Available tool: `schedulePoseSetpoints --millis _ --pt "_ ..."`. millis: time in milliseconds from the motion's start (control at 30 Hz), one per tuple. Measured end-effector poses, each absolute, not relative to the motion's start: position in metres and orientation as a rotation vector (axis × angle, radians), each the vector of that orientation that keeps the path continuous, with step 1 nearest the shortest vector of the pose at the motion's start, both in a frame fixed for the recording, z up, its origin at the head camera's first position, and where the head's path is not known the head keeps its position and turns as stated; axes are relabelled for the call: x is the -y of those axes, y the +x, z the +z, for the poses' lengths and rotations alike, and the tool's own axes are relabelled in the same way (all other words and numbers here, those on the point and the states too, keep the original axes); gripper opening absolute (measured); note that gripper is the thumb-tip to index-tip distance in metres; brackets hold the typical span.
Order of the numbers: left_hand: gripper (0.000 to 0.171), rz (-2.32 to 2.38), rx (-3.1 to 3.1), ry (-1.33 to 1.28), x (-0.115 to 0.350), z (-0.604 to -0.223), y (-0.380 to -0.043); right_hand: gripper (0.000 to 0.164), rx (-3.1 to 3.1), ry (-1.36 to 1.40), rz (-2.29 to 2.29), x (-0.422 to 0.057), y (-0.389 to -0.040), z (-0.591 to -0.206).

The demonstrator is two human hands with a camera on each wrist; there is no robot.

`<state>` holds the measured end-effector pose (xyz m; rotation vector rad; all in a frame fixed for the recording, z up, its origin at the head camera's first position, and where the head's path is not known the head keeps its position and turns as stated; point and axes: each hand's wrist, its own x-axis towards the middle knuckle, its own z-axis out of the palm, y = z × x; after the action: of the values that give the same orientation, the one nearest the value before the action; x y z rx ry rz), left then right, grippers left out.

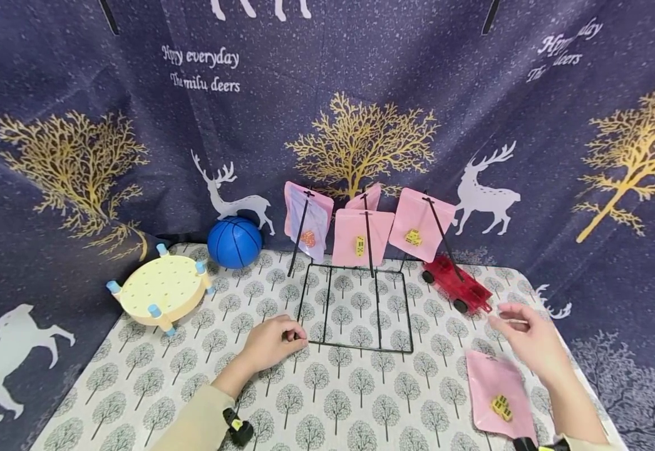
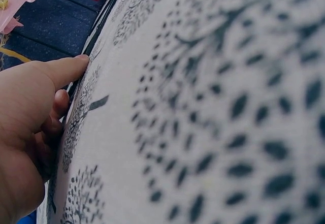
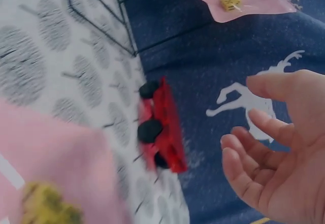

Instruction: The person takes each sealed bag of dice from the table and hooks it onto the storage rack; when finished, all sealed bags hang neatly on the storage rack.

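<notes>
A black wire display rack (image 1: 355,346) stands mid-table, with small pink bags hanging from its prongs. My left hand (image 1: 275,341) grips the front left corner of its base. In the left wrist view the thumb (image 2: 71,69) lies along the wire and the other fingers curl beneath. My right hand (image 1: 533,338) is raised at the table's right side, holding nothing, its fingers loosely bent. Below it lies a pink bag (image 1: 499,385) with yellow dice (image 1: 501,407) showing through its window. Just beyond the fingertips is a red toy car (image 1: 457,285), also in the right wrist view (image 3: 165,127).
On the rack hang a bag with orange dice (image 1: 308,238), a middle bag (image 1: 345,250) and a right bag (image 1: 422,216), both with yellow dice. Behind left are a blue ball (image 1: 234,243) and an upturned cream stool (image 1: 164,285) with blue-tipped legs. A dark deer-print curtain (image 1: 327,62) backs the table.
</notes>
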<state>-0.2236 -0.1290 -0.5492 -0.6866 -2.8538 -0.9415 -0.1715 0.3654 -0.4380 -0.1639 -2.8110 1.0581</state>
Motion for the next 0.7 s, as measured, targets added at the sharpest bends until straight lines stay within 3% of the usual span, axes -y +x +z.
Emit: schedulePoseSetpoints --millis 400,700 --pt "0.01 -0.947 2.836 -0.687 0.129 -0.547 -0.222 0.08 2.99 -0.271 0.895 -0.38 -0.125 -0.487" --pt "0.011 -0.96 2.843 -0.686 0.129 -0.548 -0.222 0.095 3.113 -0.296 0.745 -0.384 -0.115 -0.497"
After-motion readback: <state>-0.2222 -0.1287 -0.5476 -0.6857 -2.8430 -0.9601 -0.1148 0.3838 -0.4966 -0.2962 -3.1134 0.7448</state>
